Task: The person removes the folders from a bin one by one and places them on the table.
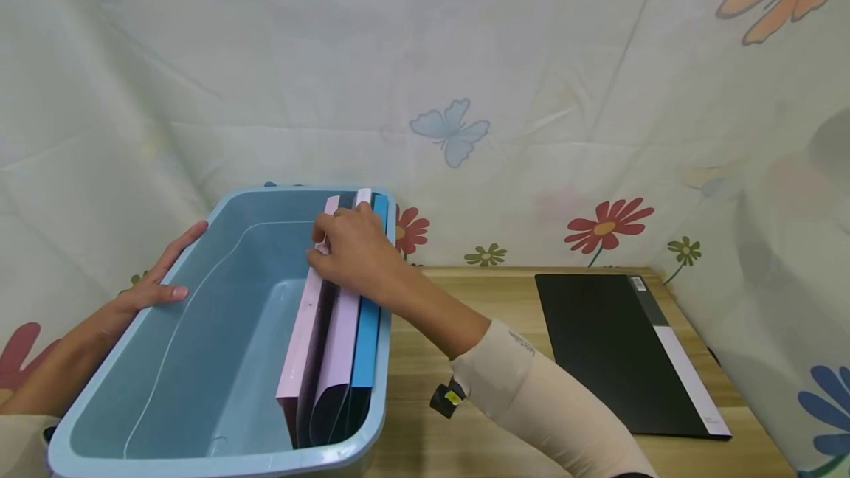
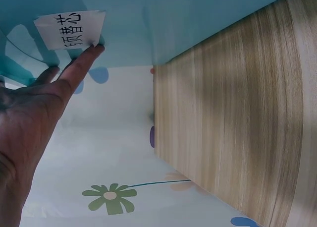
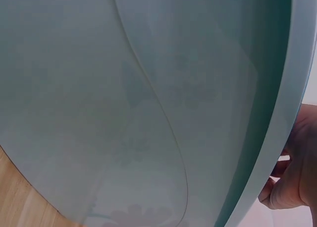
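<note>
A light-blue plastic bin [image 1: 199,466] stands at the left in the head view. Along its right wall, upright folders stand side by side: one with a lilac spine [image 1: 302,352], a second lilac-spined one [image 1: 340,345] and one with a blue spine [image 1: 366,345]. My right hand [image 1: 358,253] reaches over the bin's right side and pinches the top of the leftmost lilac-spined folder. At the left rim, my left hand [image 1: 153,286] holds the bin, thumb inside and fingers along the outer wall. A white paper label [image 2: 72,29] shows beside those fingers in the left wrist view.
A black folder [image 1: 604,352] with a lilac spine strip lies flat on the wooden table [image 1: 458,330] at the right. Behind the table hangs a pale curtain [image 1: 332,57] printed with flowers and butterflies; a similar surface bounds the right side.
</note>
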`<state>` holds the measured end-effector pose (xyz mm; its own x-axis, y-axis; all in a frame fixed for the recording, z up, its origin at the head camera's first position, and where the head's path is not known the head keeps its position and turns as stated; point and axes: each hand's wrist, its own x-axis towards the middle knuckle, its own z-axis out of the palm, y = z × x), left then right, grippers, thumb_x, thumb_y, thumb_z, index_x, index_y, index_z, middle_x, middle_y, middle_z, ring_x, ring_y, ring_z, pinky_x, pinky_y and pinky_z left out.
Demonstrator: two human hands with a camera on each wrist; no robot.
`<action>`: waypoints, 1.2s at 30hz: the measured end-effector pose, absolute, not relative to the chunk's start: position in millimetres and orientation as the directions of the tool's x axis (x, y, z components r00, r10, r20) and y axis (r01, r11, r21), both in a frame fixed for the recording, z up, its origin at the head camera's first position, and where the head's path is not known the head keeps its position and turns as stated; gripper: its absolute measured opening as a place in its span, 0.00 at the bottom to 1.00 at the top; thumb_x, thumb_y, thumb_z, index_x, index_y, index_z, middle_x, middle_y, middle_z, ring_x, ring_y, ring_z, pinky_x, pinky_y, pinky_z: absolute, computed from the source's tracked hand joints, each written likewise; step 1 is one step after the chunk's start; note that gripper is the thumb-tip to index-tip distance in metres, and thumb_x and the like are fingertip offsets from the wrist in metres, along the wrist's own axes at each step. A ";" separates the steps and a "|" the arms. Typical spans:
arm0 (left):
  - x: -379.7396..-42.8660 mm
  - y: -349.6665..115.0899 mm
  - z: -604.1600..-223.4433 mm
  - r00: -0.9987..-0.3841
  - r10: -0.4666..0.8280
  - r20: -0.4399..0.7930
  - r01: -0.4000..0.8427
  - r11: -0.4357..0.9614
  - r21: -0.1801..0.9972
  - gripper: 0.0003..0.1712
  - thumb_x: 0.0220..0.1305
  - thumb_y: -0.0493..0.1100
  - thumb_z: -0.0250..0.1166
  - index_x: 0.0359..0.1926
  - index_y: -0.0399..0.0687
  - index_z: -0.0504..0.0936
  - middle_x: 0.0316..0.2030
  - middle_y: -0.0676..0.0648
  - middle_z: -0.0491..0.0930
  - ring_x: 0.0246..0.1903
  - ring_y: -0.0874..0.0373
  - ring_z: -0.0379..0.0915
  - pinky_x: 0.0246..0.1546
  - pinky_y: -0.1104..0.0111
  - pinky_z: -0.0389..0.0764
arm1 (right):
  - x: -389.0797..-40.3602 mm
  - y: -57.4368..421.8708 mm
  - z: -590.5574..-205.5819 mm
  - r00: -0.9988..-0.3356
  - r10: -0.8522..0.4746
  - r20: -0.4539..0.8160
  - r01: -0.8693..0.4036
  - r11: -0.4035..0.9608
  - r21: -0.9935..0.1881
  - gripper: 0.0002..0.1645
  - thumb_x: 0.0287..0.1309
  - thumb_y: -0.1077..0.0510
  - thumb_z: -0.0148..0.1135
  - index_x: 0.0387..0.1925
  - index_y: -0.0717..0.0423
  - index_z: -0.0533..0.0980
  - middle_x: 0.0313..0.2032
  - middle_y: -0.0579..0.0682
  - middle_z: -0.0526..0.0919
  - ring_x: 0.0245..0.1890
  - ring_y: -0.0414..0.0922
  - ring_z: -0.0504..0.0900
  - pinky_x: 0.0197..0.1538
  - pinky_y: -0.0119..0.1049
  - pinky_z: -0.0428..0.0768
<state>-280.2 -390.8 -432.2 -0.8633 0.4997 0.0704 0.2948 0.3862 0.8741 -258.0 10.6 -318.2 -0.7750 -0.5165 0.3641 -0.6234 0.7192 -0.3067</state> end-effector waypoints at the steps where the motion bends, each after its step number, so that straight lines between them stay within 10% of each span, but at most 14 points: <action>1: -280.2 -390.6 -432.2 -0.862 0.502 0.072 0.296 0.383 0.875 0.56 0.77 0.46 0.49 0.91 0.82 0.26 0.91 0.58 0.34 0.72 0.62 0.55 0.59 0.19 0.70 | -258.0 9.9 -317.9 -0.785 -0.509 0.353 -0.611 0.729 -0.309 0.11 0.78 0.49 0.66 0.49 0.49 0.87 0.41 0.44 0.90 0.44 0.43 0.77 0.52 0.38 0.72; 12: -278.3 -390.0 -429.3 -0.862 0.502 0.071 0.297 0.387 0.873 0.56 0.77 0.46 0.50 0.91 0.82 0.26 0.91 0.59 0.35 0.70 0.65 0.56 0.58 0.23 0.76 | -261.0 0.6 -318.7 -0.766 -0.551 0.331 -0.628 0.752 -0.201 0.31 0.84 0.39 0.62 0.21 0.48 0.81 0.16 0.44 0.77 0.22 0.39 0.77 0.52 0.40 0.74; 19: -278.2 -392.3 -430.0 -0.858 0.508 0.077 0.306 0.386 0.870 0.57 0.77 0.46 0.50 0.91 0.81 0.25 0.91 0.59 0.35 0.70 0.67 0.58 0.60 0.53 0.77 | -260.8 -6.6 -321.6 -0.791 -0.535 0.296 -0.595 0.785 -0.172 0.42 0.85 0.30 0.53 0.14 0.47 0.73 0.15 0.44 0.74 0.22 0.41 0.76 0.62 0.47 0.75; 36: -278.0 -391.8 -430.2 -0.851 0.520 0.072 0.300 0.370 0.879 0.57 0.77 0.46 0.50 0.91 0.81 0.25 0.90 0.58 0.35 0.70 0.66 0.58 0.61 0.49 0.79 | -253.7 -8.0 -312.6 -0.833 -0.459 0.309 -0.547 0.763 -0.343 0.33 0.78 0.48 0.61 0.12 0.49 0.72 0.11 0.44 0.69 0.16 0.44 0.75 0.41 0.39 0.73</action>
<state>-278.0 -391.8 -430.2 -0.8511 0.5201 0.0718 0.3001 0.3698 0.8793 -253.7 -8.0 -312.6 -0.8332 -0.4590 0.3085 -0.5475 0.7632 -0.3431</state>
